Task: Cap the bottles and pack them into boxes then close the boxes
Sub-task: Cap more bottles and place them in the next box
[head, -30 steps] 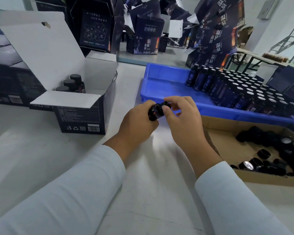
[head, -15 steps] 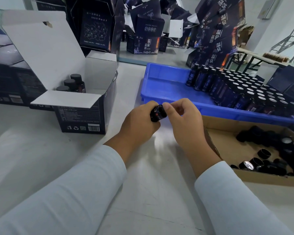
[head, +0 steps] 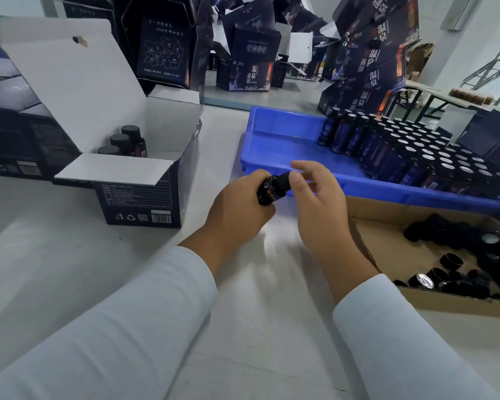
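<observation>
My left hand grips a small dark bottle tilted toward the right, above the white table. My right hand pinches the black cap on the bottle's neck with thumb and fingers. An open dark box with white flaps stands to the left; three capped bottles stand inside it at the back. A blue tray behind my hands holds several uncapped bottles on its right side.
A shallow cardboard box at the right holds several loose black caps. Dark printed boxes are piled at the back and stacked at the far left. Bare white table lies in front of me.
My right fingers have shifted round the cap, and the bottle has tipped a little more to the right. Both hands stay at the same spot over the table.
</observation>
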